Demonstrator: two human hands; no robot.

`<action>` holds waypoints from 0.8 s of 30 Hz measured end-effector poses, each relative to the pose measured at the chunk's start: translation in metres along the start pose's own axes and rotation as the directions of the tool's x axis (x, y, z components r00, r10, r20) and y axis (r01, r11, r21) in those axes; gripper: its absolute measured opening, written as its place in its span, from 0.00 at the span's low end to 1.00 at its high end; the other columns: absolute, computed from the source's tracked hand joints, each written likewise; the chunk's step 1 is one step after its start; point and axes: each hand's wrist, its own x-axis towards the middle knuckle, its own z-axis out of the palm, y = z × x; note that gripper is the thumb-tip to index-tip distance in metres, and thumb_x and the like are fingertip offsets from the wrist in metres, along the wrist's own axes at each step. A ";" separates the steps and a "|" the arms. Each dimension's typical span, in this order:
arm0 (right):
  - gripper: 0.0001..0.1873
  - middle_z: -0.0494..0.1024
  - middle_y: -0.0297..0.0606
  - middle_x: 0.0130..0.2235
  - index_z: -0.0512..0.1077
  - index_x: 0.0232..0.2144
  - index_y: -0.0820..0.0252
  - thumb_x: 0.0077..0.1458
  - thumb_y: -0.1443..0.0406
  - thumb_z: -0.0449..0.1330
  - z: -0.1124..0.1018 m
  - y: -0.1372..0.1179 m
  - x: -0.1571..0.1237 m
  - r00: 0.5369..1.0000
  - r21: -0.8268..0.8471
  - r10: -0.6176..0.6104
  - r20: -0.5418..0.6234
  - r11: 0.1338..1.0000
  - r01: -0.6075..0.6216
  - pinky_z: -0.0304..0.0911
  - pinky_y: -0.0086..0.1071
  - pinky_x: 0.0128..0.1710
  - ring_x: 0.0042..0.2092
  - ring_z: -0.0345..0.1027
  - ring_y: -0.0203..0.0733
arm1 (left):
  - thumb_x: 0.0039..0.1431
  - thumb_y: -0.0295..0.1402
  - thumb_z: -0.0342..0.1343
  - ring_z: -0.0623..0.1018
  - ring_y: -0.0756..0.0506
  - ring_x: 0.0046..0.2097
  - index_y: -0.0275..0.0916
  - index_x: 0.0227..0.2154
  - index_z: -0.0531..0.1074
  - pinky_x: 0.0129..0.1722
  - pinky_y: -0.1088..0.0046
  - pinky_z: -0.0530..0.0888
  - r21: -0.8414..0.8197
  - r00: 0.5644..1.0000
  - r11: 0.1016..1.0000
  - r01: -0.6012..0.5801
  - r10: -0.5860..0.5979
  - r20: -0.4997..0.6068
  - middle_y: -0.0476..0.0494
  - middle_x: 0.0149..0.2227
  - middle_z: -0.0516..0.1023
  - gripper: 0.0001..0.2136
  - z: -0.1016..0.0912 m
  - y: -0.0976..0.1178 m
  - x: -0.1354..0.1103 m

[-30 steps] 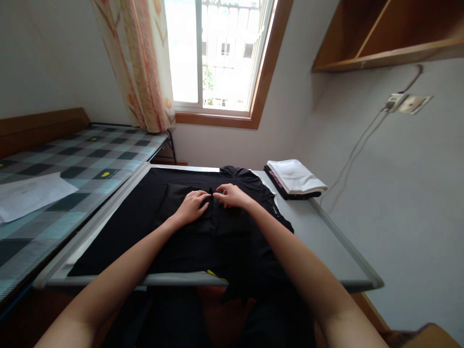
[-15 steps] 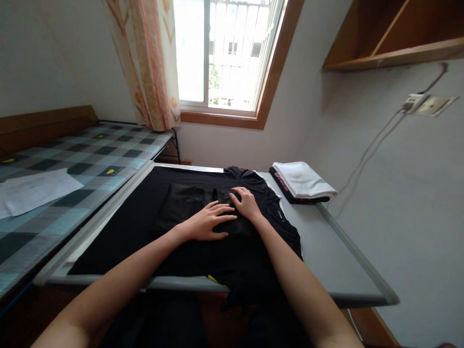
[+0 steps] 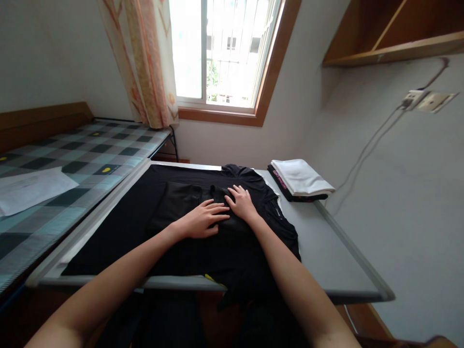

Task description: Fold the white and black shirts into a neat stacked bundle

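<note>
A black T-shirt point(image 3: 119, 220) lies spread over the white table point(image 3: 337, 251), collar to the right, one sleeve hanging off the near edge. On its middle is a shinier black area point(image 3: 181, 198); I cannot tell whether it is a print or a separate piece. My left hand point(image 3: 205, 220) rests palm down on this area, fingers stretched to the right. Just right of it, my right hand point(image 3: 242, 202) also lies on the dark fabric, its fingers spread. Neither hand grips anything.
Folded clothes, a white one point(image 3: 302, 176) over a black one, sit at the table's far right. To the left is a bed with a checked cover point(image 3: 72, 166) and paper sheets point(image 3: 36, 188). A cable point(image 3: 366, 145) runs down the right wall from a socket point(image 3: 413, 100).
My left hand has shifted slightly left over the shirt, and its fingers are a little closer together. The whole view has moved slightly; the shirt lies as before.
</note>
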 end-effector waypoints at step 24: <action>0.25 0.76 0.44 0.51 0.73 0.49 0.58 0.66 0.56 0.40 -0.022 0.004 -0.006 0.962 0.291 0.052 -0.269 0.956 0.030 0.58 0.38 0.56 0.54 0.67 0.44 | 0.60 0.48 0.48 0.69 0.33 0.55 0.43 0.54 0.68 0.51 0.55 0.68 0.187 0.554 0.522 0.832 -0.785 -0.277 0.35 0.56 0.69 0.23 -0.038 -0.063 -0.034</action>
